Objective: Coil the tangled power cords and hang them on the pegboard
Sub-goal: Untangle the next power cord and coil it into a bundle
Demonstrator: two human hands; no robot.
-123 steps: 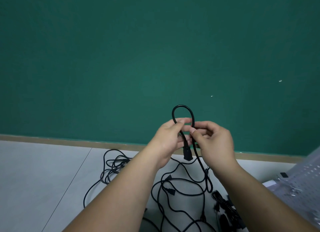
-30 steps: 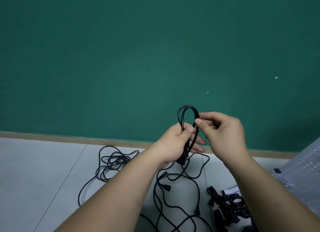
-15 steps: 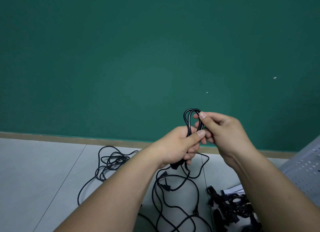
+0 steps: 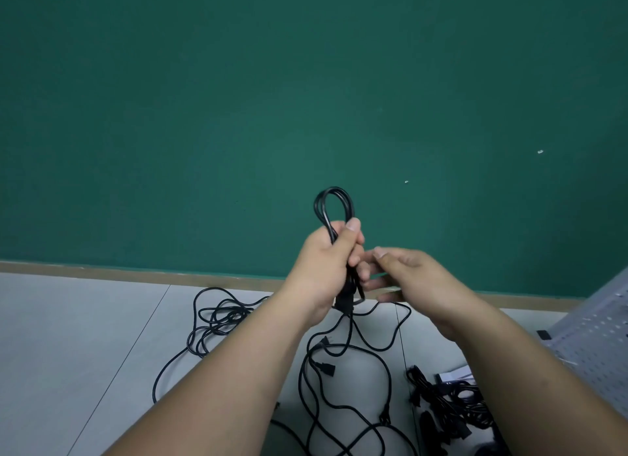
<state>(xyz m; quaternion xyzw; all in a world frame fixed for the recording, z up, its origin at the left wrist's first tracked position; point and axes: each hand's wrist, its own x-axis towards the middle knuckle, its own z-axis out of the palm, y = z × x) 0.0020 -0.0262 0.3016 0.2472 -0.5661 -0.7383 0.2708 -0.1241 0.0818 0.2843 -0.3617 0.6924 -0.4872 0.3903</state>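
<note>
Early days, I judge: mid-frame the left hand [image 4: 323, 265] has its grip closed round a few loops of one black power cord [image 4: 334, 200], the blurred right hand [image 4: 413, 280] beside it shows a grip I cannot read, the other cords [image 4: 222, 314] lie tangled on the floor [image 4: 85, 319], and the visible part of the pegboard [image 4: 598, 340] at lower right carries no coil.

Left hand [image 4: 326, 262] gripping a coiled power cord [image 4: 334, 200], loop standing above the fist, blurred right hand [image 4: 414, 279] just right of the left hand, hold unclear, tangled cords [image 4: 343, 387] on the floor [image 4: 85, 336] below the left hand, pegboard [image 4: 598, 347] well to its right, green wall [image 4: 238, 115] behind.
</note>
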